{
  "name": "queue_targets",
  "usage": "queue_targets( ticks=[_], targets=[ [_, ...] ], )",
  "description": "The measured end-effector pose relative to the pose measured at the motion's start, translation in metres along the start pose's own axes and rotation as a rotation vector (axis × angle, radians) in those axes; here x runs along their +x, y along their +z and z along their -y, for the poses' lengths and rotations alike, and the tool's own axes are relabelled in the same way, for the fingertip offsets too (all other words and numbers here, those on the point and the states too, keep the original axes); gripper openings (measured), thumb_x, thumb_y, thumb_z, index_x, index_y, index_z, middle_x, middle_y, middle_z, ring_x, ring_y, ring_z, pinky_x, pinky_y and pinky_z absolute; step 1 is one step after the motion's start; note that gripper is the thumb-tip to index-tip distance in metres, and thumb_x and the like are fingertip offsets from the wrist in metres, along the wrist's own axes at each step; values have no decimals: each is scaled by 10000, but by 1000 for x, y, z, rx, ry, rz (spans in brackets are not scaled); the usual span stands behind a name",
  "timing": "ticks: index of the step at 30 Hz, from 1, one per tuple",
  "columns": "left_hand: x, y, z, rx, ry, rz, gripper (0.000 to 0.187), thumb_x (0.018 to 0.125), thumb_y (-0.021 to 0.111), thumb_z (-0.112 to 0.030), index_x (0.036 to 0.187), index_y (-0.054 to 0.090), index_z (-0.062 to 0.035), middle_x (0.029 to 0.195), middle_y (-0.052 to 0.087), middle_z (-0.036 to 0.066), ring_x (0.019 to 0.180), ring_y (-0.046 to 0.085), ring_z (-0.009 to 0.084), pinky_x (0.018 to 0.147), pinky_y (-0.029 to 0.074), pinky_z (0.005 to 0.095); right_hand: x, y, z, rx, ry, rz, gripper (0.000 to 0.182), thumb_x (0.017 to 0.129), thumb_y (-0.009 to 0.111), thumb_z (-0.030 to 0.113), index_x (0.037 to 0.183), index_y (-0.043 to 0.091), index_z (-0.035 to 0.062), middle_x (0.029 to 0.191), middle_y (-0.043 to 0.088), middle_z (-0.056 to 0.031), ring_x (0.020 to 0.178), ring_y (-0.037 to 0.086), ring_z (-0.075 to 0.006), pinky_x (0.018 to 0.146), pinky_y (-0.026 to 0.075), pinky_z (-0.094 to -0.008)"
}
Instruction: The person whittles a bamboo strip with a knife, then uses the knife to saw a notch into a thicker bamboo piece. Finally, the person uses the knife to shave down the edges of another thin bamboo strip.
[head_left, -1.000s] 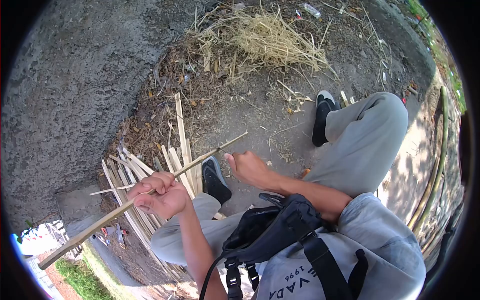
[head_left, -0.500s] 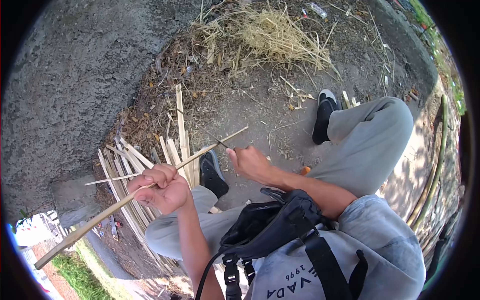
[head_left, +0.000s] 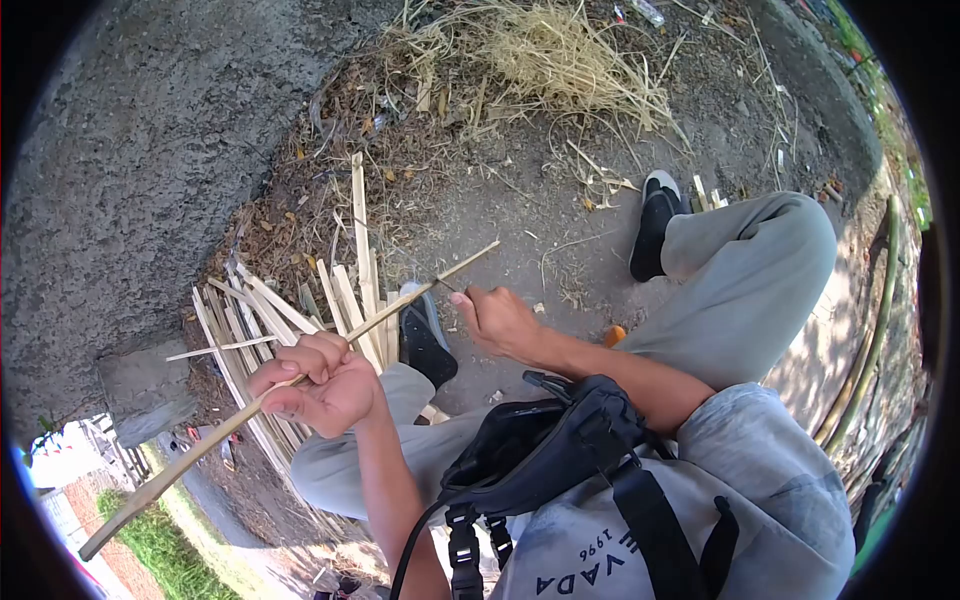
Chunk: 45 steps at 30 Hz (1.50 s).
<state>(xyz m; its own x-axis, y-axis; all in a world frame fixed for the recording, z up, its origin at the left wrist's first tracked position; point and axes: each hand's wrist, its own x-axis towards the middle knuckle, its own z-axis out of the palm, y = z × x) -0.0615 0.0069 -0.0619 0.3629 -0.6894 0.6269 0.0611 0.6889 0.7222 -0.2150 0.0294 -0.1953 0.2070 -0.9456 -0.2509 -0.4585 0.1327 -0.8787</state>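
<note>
My left hand (head_left: 325,385) is closed around a long pale wooden strip (head_left: 190,458), which runs from the lower left up to the middle of the view. To its right, my right hand (head_left: 500,318) is closed on a thin dark blade (head_left: 444,283), its handle hidden in the fist. The blade meets the strip near its upper right end. Beyond my left hand lies a bundle of split pale strips (head_left: 250,330), with a thin strip (head_left: 220,349) sticking out to the left.
A pile of dry shavings (head_left: 550,60) lies on the ground ahead. Rough stone (head_left: 170,150) rises at the left. My shoes (head_left: 425,340) rest on the dirt, an orange object (head_left: 614,336) lies beside my right forearm, and a black bag (head_left: 540,440) hangs at my chest.
The strip's lower end has moved slightly right and down, and its far end has risen a little. Both hands keep their grip. The view has shifted slightly.
</note>
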Motion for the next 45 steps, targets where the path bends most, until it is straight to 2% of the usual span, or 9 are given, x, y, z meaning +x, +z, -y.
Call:
queue_targets(
  ticks=[3,5,9,12,21,24,33,39,45],
  targets=[
    [-2,1,0,-49,-6,1,369,1013,339,-443,936,411,-90,564,273,-10,431,223,76,385,179,220,15,11,-67,-93,255,23,598,1000,358,378,779,641,-101,735,591,-360,721,596,-534,692,499,-559],
    [-1,10,-1,-61,-12,88,383,1010,343,-451,933,406,-81,560,292,-1,431,231,86,396,198,230,20,18,-78,-82,216,2,613,1003,339,386,778,642,-97,736,585,-365,729,590,-537,705,492,-561],
    [-6,14,-8,-42,-38,126,394,1006,349,-457,917,397,-77,558,306,6,433,225,95,406,207,243,5,-11,-1,68,225,62,615,1005,322,381,780,643,-92,744,580,-372,761,588,-539,736,485,-560],
    [-10,12,-13,-40,-40,141,400,1003,343,-474,894,391,-92,556,275,-5,439,190,87,411,182,236,-11,-13,35,202,16,10,586,1009,325,366,772,635,-71,617,565,-308,683,604,-493,722,485,-515],
    [-12,6,-15,-30,-35,117,413,992,374,-478,884,376,-79,514,295,5,396,219,91,380,191,254,24,17,-45,78,370,-48,647,1005,293,362,701,627,-102,699,565,-370,738,568,-557,746,480,-550],
    [-6,2,-13,-38,-40,94,403,997,366,-470,880,373,-84,535,273,-3,416,204,85,395,180,247,5,12,-2,120,90,-34,649,1004,297,361,705,621,-114,681,567,-369,747,582,-553,759,486,-547],
    [-9,2,-15,-82,-24,141,409,997,369,-462,885,367,-68,523,296,8,402,223,92,382,192,249,25,23,-68,-29,290,-46,623,998,323,366,711,638,-89,693,577,-357,700,588,-536,713,493,-546],
    [-16,-6,-16,-65,-25,97,418,989,394,-464,891,367,-58,517,314,17,395,233,100,373,198,258,-4,14,-7,28,61,-70,623,997,329,377,732,644,-91,709,586,-353,729,601,-530,728,499,-546],
    [-13,3,-16,-86,-25,166,410,988,400,-463,891,367,-66,521,312,14,397,235,100,374,199,250,25,23,-97,-150,302,-19,590,996,331,374,773,647,-71,724,596,-338,726,597,-525,731,503,-547]
  ],
)
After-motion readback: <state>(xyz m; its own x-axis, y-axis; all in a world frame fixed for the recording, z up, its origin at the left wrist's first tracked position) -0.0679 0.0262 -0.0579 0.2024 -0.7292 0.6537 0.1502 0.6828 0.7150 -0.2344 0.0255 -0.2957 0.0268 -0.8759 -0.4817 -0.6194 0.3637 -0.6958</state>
